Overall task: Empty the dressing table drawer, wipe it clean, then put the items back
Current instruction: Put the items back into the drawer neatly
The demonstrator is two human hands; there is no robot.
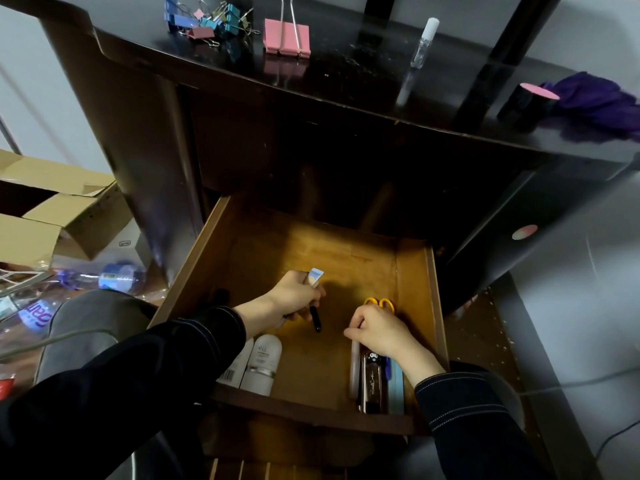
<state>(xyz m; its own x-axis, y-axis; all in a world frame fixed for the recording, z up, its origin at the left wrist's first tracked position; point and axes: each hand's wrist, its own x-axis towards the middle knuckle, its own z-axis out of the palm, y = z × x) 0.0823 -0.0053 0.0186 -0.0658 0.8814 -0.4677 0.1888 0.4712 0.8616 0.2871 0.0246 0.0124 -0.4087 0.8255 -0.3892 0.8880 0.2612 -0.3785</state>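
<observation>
Two hands work in your open drawer (434, 306): your left hand (294, 294) grips a black pen (316, 318), your right hand (381, 332) pinches a pale tube (354, 368). Nearby, a white bottle (263, 365) reads "ell"; binder clips (207, 20) sit on the dark tabletop (346, 74).

Scissors (380, 304): blades hidden under the right hand (384, 332); only the yellow handles show. White bottles (263, 365): partly covered by the left sleeve (194, 344). Purple cloth (599, 105): cut off at the right edge.
</observation>
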